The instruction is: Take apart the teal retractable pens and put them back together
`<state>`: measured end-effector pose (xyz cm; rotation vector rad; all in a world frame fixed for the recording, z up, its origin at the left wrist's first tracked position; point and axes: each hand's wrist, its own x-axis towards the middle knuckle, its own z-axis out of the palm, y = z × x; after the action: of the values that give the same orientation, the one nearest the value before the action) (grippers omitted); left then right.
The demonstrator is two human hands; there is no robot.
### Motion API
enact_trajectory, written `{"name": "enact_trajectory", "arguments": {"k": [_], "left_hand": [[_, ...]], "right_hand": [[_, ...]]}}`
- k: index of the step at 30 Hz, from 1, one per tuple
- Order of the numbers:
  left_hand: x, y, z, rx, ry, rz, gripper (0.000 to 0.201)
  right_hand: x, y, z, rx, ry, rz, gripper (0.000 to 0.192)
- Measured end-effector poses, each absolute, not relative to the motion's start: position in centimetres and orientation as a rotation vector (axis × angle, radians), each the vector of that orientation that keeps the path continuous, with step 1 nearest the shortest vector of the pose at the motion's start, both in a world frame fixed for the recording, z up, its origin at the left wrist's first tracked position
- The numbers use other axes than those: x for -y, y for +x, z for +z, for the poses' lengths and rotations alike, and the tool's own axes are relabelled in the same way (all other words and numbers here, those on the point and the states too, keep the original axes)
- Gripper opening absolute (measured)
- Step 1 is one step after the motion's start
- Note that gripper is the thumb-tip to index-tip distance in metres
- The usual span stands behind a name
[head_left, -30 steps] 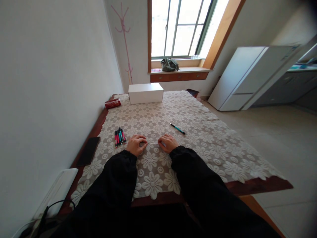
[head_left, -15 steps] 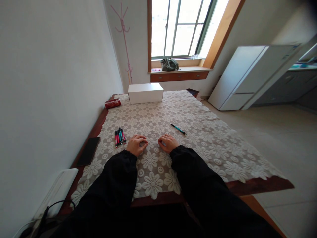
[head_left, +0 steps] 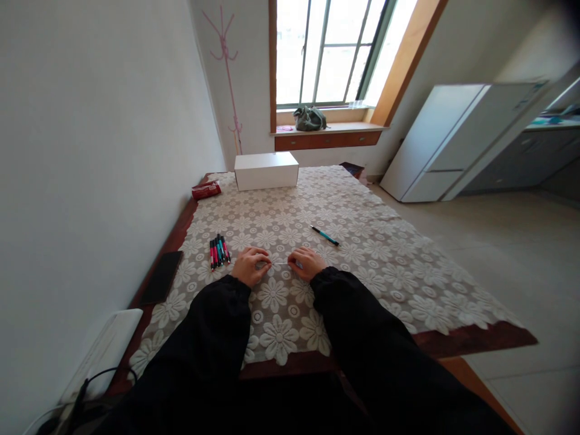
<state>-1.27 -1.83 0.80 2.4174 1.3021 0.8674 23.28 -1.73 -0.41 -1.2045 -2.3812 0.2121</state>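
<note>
My left hand (head_left: 248, 264) and my right hand (head_left: 308, 263) rest on the lace tablecloth (head_left: 317, 205), close together. Between their fingertips runs a thin pale rod (head_left: 281, 263), perhaps a pen refill; each hand pinches one end of it. A bundle of red and teal pens (head_left: 219, 250) lies just left of my left hand. A single teal pen (head_left: 325, 235) lies a little beyond my right hand. Black sleeves cover both arms.
A white box (head_left: 266, 170) stands at the table's far end, with a red packet (head_left: 206, 190) to its left. A black phone (head_left: 162, 276) lies on the table's left edge by the wall. A white fridge (head_left: 457, 139) stands to the right.
</note>
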Motion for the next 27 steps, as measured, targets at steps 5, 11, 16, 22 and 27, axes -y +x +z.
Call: {"name": "enact_trajectory", "arguments": {"k": [5, 11, 16, 22, 27], "left_hand": [[1.87, -1.26, 0.86, -1.25, 2.441, 0.867, 0.008], [1.94, -1.2, 1.01, -1.179, 2.471, 0.879, 0.011], [2.22, -0.98, 1.19, -1.15, 2.508, 0.825, 0.014], [2.3, -0.89, 1.2, -1.114, 2.518, 0.849, 0.015], [2.06, -1.19, 1.32, -1.25, 2.456, 0.951, 0.023]], "right_hand": [[1.68, 23.07, -0.46, 2.391, -1.121, 0.306, 0.007], [2.05, 22.82, -0.59, 2.37, -1.163, 0.453, 0.014], [2.2, 22.56, -0.6, 2.422, -1.054, 0.477, 0.019], [2.17, 22.39, -0.73, 2.398, -1.095, 0.469, 0.017], [1.99, 22.44, -0.9, 2.335, -1.122, 0.415, 0.015]]}}
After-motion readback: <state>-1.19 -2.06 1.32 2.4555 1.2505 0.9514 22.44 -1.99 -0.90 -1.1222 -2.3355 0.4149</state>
